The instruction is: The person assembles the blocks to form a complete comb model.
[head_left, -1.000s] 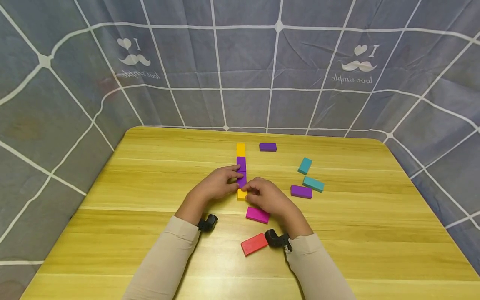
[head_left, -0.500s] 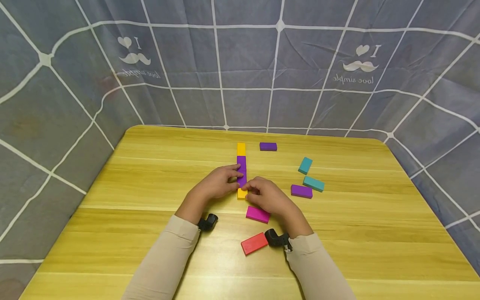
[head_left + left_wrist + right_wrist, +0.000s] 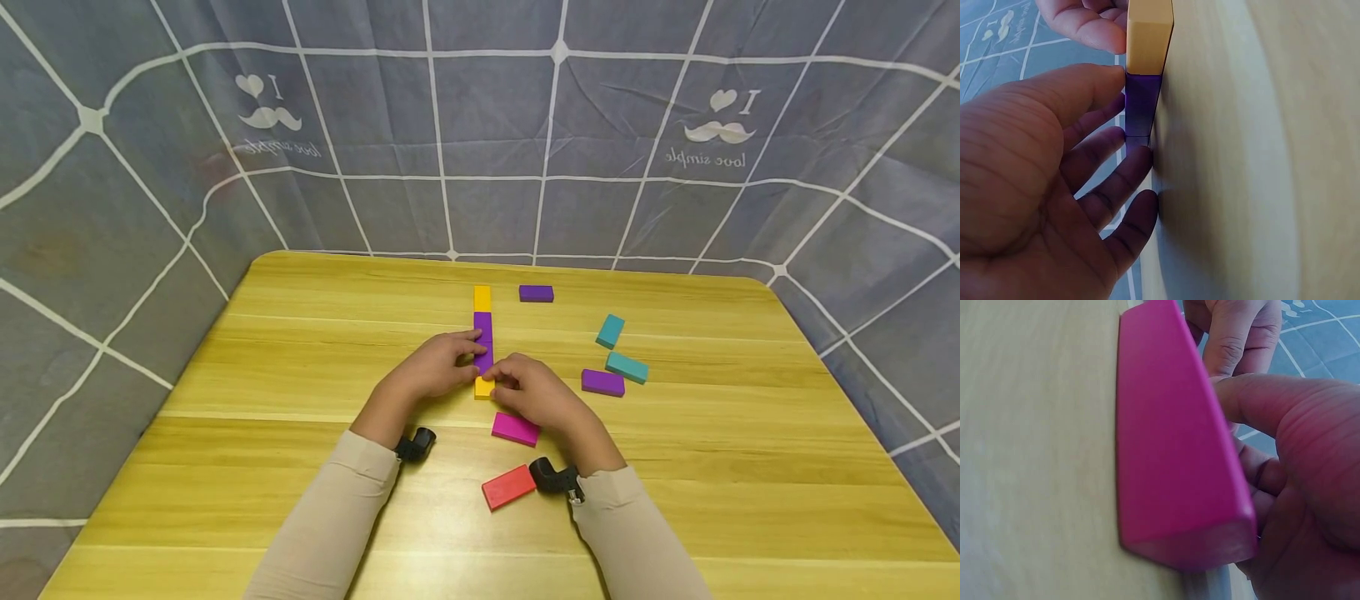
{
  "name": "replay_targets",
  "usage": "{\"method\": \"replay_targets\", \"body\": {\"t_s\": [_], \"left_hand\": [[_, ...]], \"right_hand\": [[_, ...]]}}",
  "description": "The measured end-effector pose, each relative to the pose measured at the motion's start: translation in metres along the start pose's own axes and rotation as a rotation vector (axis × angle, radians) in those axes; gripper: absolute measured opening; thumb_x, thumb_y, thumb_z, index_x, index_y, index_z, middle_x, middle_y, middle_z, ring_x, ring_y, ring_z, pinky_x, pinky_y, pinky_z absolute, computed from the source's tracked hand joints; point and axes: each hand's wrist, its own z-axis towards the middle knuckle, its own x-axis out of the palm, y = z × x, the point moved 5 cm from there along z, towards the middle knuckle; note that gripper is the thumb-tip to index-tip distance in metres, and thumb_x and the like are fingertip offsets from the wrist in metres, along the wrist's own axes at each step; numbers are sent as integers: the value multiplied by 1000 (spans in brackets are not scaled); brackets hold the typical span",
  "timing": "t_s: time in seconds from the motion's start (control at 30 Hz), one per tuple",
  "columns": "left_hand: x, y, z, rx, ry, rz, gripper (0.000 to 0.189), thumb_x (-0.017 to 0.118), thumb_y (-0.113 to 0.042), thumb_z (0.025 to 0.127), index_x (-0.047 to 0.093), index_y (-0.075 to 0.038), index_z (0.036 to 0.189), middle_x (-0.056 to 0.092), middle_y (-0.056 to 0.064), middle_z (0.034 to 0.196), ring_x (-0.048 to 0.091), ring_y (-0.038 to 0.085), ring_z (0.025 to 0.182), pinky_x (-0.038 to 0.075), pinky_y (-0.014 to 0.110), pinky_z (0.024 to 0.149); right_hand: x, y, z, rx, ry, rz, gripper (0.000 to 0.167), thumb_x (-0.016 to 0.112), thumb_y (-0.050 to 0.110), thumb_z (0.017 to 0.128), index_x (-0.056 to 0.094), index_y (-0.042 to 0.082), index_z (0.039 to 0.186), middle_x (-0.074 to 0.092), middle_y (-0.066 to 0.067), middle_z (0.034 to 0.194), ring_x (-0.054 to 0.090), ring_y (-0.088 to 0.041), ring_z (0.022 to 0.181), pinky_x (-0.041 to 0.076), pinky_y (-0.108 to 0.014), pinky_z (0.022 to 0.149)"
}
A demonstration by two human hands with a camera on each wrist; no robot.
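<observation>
In the head view a straight row of blocks runs away from me: a near yellow block (image 3: pixel 483 390), a near purple block (image 3: pixel 488 360), a far purple block (image 3: pixel 483 322) and a far yellow block (image 3: pixel 482 298). My left hand (image 3: pixel 441 365) touches the purple blocks from the left with relaxed, spread fingers; its thumb tip is at the seam between purple and yellow in the left wrist view. My right hand (image 3: pixel 531 390) has curled fingers, with index finger and thumb on the near yellow block. Close below it lies a magenta block (image 3: pixel 1172 431), which fills much of the right wrist view.
A red block (image 3: pixel 509 487) lies beside the right wrist camera (image 3: pixel 553 477). To the right are a loose purple block (image 3: pixel 603 383) and two teal blocks (image 3: pixel 627 367). Another purple block (image 3: pixel 536 293) lies near the wooden table's (image 3: pixel 315 300) back edge, before a grey curtain (image 3: pixel 487 117).
</observation>
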Motion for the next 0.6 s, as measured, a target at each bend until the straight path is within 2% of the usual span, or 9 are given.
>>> {"method": "replay_targets", "body": {"t_s": [0.23, 0.6], "left_hand": [[2, -1, -3, 4, 13, 7, 42, 64, -14, 95, 60, -3, 136, 38, 9, 156, 36, 31, 142, 28, 43, 117], [5, -5, -15, 8, 12, -39, 45, 66, -14, 94, 59, -2, 136, 36, 11, 157, 35, 32, 142, 30, 45, 116]], "right_hand": [[1, -1, -1, 6, -3, -1, 20, 65, 11, 94, 71, 10, 113, 59, 2, 96, 54, -15, 83, 48, -32, 76], [2, -1, -2, 3, -8, 5, 19, 64, 10, 94, 71, 11, 111, 60, 2, 97, 54, -15, 84, 48, -33, 77]]}}
